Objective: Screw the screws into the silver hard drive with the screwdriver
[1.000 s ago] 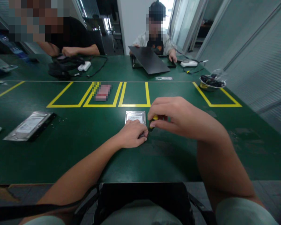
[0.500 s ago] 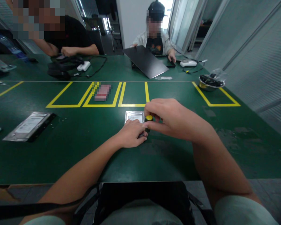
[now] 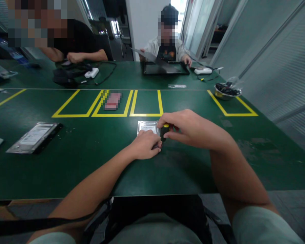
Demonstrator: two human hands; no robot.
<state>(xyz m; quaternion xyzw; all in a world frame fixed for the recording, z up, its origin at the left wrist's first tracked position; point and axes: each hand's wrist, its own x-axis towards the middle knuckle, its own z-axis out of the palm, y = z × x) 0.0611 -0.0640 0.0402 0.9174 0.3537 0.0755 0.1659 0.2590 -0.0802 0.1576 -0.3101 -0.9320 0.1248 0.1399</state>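
Note:
A small silver hard drive [image 3: 147,125] with a white label lies on the green table in front of me, its near part hidden by my fingers. My left hand [image 3: 147,145] is wrapped over the drive, holding it against the table. In my right hand [image 3: 186,128] is a short screwdriver [image 3: 164,132] with a dark handle and a yellow top, gripped between thumb and fingers. It stands roughly upright at the drive's right side; its tip is hidden behind my left fingers.
A larger hard drive [image 3: 34,137] lies at left, with tiny bits beside it. Yellow tape outlines [image 3: 146,114] cross the table, one around a blurred pink item [image 3: 113,101]. A metal bowl [image 3: 227,95] of dark parts sits at right. Opposite, a person [image 3: 167,51] handles a dark panel [image 3: 157,61].
The screwdriver's handle has turned more upright, with more of its side showing. Across the table, the co-worker has lowered the dark panel toward a black frame. My left hand keeps its hold.

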